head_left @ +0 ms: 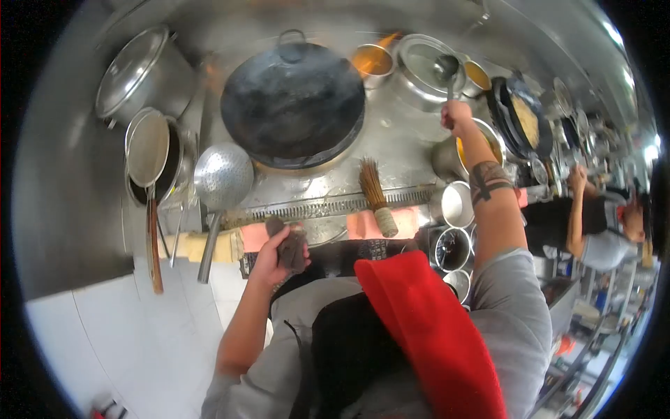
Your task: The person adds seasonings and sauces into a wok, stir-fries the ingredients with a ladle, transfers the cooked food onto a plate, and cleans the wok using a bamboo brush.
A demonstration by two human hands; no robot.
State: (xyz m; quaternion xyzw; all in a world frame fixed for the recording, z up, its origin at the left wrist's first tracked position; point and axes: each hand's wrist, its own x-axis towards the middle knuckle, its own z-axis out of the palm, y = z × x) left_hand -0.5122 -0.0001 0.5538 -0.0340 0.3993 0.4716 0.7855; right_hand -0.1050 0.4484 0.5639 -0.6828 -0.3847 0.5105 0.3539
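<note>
My left hand [278, 251] is closed around a dark, crumpled cloth [292, 250] near the stove's front edge. Stretched out to the right, my right hand [457, 116] grips the handle of a metal ladle [447, 68], whose bowl is over a round lidded pot [422, 66]. A large black wok [293, 105] sits on the burner ahead, hazy with steam or smoke. Between my hands lies a bamboo brush [377, 195] with a pale wrapped handle. To the left of the wok rests a perforated skimmer [223, 177], its handle pointing down past the front edge.
A big lidded pot [143, 73] and a mesh strainer [147, 148] stand at the left. Orange liquid fills a small pot [373, 61] behind the wok. Metal containers [457, 204] line the right side. Another person [593, 220] stands further right.
</note>
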